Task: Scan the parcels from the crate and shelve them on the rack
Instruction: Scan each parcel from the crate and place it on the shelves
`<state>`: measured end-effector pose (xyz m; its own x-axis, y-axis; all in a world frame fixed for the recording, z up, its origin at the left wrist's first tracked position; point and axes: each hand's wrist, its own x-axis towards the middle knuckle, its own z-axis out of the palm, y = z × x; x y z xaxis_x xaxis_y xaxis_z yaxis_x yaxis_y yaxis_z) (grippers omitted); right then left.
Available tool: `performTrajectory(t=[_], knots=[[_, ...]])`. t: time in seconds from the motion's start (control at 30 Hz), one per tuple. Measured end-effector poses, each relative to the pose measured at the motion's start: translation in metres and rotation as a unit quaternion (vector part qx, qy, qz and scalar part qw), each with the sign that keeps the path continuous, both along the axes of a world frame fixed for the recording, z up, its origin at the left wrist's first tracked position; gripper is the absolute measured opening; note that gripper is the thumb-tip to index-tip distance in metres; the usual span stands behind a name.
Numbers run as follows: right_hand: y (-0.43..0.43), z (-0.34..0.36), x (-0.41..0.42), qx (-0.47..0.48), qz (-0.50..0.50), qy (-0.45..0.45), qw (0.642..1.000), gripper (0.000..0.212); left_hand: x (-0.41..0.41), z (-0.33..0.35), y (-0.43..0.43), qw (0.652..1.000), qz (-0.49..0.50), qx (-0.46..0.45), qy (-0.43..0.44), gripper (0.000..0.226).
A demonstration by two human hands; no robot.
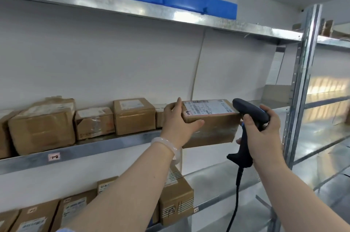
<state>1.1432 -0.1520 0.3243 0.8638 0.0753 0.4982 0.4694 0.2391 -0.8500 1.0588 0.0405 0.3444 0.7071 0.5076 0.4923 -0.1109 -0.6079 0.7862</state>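
Two bare forearms reach up from below, the left one wearing a pale bracelet (166, 143). The left hand (177, 127) grips the near end of a brown parcel (214, 125), fingers (178, 106) laid over its top and thumb curled onto the front face. The parcel sits at the front edge of the middle shelf (113, 146) of the rack, just right of a row of shelved parcels (134, 116); whether its weight rests on the shelf or in the hand, I cannot tell. Its label (206, 107) faces up.

The right hand (265, 129) is wrapped round the grip of a dark corded scanner (248, 116), whose head is close by the parcel's right top corner. The crate is out of sight.

To my eye, this is the shelving step for this parcel, with the scan either just due or just finished. Next, the parcel wants pushing back into line beside the row, label left readable, while the scanner is kept clear of it.
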Motion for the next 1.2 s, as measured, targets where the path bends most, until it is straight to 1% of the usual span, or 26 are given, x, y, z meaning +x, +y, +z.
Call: performTrajectory(t=[0.1, 0.2, 0.3, 0.4, 0.53, 0.6, 0.67, 0.77, 0.9, 0.97, 1.03, 1.07, 1.13, 1.2], knots=[[0.007, 0.011, 0.044, 0.003, 0.018, -0.008, 1.000, 0.040, 0.036, 0.008, 0.001, 1.000, 0.031, 0.005, -0.006, 0.104], [0.017, 0.018, 0.083, 0.001, 0.038, -0.017, 0.999, 0.041, 0.066, 0.013, 0.006, 0.998, 0.059, 0.008, -0.006, 0.099], [0.032, 0.021, 0.116, 0.002, 0.059, -0.019, 0.998, 0.040, 0.090, 0.013, 0.014, 0.995, 0.096, 0.031, -0.002, 0.094], [0.050, 0.020, 0.142, -0.003, 0.092, -0.013, 0.996, 0.043, 0.107, 0.014, 0.025, 0.987, 0.145, 0.070, 0.029, 0.087], [0.071, 0.016, 0.166, -0.012, 0.121, -0.011, 0.993, 0.043, 0.118, 0.013, 0.036, 0.966, 0.209, 0.123, 0.085, 0.079], [0.081, 0.013, 0.177, -0.010, 0.130, -0.015, 0.991, 0.044, 0.121, 0.013, 0.039, 0.949, 0.256, 0.155, 0.099, 0.074], [0.091, 0.012, 0.184, -0.006, 0.140, -0.019, 0.990, 0.045, 0.122, 0.015, 0.042, 0.924, 0.309, 0.197, 0.111, 0.065], [0.105, 0.010, 0.190, -0.020, 0.160, -0.032, 0.986, 0.044, 0.127, 0.017, 0.048, 0.894, 0.355, 0.243, 0.126, 0.052], [0.117, 0.003, 0.193, -0.036, 0.177, -0.035, 0.983, 0.044, 0.135, 0.012, 0.051, 0.866, 0.390, 0.278, 0.145, 0.061], [0.118, -0.002, 0.194, -0.030, 0.179, -0.040, 0.983, 0.044, 0.136, 0.000, 0.044, 0.843, 0.393, 0.346, 0.120, 0.065], [0.118, -0.007, 0.193, -0.028, 0.178, -0.050, 0.982, 0.044, 0.138, -0.019, 0.035, 0.817, 0.369, 0.434, 0.093, 0.064], [0.118, -0.009, 0.193, -0.030, 0.179, -0.054, 0.982, 0.044, 0.139, -0.028, 0.032, 0.805, 0.359, 0.463, 0.091, 0.065], [0.120, -0.012, 0.194, -0.036, 0.183, -0.059, 0.981, 0.043, 0.142, -0.040, 0.031, 0.788, 0.361, 0.483, 0.123, 0.067], [0.122, -0.013, 0.195, -0.043, 0.188, -0.074, 0.978, 0.044, 0.145, -0.041, 0.035, 0.783, 0.370, 0.474, 0.157, 0.068]])
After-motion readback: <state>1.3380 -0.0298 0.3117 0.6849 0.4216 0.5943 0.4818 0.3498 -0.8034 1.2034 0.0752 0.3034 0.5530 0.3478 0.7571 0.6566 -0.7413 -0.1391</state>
